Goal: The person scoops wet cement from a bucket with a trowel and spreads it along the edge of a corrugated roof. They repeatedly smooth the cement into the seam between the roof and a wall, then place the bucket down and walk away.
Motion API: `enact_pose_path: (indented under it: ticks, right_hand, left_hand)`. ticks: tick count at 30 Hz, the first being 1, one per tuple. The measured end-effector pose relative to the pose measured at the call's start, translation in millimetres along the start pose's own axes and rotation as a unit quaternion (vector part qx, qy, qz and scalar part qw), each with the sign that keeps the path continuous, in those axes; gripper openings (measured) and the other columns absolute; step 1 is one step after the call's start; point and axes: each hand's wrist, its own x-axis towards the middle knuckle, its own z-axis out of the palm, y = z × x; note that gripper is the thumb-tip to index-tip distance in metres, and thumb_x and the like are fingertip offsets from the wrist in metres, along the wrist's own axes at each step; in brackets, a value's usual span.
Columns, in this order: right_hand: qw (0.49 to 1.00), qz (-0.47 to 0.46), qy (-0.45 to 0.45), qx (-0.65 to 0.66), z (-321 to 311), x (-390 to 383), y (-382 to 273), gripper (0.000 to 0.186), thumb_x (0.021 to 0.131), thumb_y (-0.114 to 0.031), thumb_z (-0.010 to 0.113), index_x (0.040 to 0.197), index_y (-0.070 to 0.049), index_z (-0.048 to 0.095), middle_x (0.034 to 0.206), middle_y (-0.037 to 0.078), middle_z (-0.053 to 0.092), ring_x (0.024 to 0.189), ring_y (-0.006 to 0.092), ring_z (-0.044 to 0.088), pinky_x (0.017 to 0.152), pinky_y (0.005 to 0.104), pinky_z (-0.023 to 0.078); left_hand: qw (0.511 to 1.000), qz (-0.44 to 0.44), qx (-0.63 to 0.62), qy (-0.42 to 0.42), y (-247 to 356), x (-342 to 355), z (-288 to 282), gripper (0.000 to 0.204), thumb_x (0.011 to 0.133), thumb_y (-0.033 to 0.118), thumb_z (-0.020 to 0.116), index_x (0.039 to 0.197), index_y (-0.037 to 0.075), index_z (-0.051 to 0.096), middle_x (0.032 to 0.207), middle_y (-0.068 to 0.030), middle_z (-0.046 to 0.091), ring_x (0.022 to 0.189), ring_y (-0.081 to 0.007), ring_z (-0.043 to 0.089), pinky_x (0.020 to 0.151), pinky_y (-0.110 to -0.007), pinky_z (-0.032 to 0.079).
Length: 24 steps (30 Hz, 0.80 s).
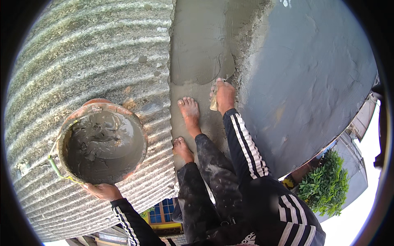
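Two hands are well apart: on the left, over weathered corrugated sheeting (82, 65), a round bucket (61, 151) holds plenty of wet grey mortar (102, 151), and the left hand (102, 192) touches its near rim; with fingers partly hidden, whether they grip it cannot be told. Right of the sheeting runs a narrow strip (213, 131). Its far part carries a wet layer (201, 49), mostly smooth and apparently laid, ending in a curved edge just beyond the bare feet (189, 115); the near part, beneath them, looks not yet coated. At that edge the right hand (225, 96) is closed around a tool's wooden handle (214, 103); the working end is largely hidden. Farther right, a crumbly band (248, 53) seems unfinished, while the broad grey surface (308, 82) beyond it appears already covered, with slight ripples.
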Motion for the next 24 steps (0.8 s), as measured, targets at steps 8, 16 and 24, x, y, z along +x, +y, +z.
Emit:
enact_pose_path:
  ticks: [8,16,24]
  right_hand:
    - [0.830,-0.446,-0.137,-0.305,-7,-222,29,0.024,0.099,-0.017,0.069,0.111,0.001,0.062,0.097,0.021,0.068,0.088,0.0421,0.069,0.077,0.0465,0.055]
    - [0.581,-0.582,-0.143,-0.550,88,-302,-13,0.030,0.087,-0.011,0.073,0.112,0.000,0.063,0.097,0.020,0.070,0.091,0.0423,0.070,0.079,0.0521,0.055]
    - [0.538,-0.550,-0.195,-0.608,156,-321,-3,0.016,0.088,-0.010,0.067,0.099,0.001,0.069,0.095,0.021,0.072,0.089,0.0400,0.074,0.078,0.0484,0.059]
  left_hand:
    - [0.985,-0.017,-0.170,-0.001,26,5,5,0.056,0.116,0.027,0.031,0.154,-0.014,0.035,0.159,-0.0300,0.039,0.148,-0.0379,0.039,0.123,-0.044,0.031]
    - [0.885,-0.126,-0.447,-0.021,55,19,-2,0.055,0.116,0.030,0.034,0.155,-0.008,0.036,0.158,-0.0208,0.041,0.148,-0.0271,0.038,0.124,-0.039,0.026]
    - [0.744,-0.194,-0.639,-0.014,65,30,-10,0.050,0.114,0.024,0.035,0.155,-0.005,0.040,0.156,-0.0169,0.043,0.144,-0.0236,0.041,0.121,-0.036,0.029]
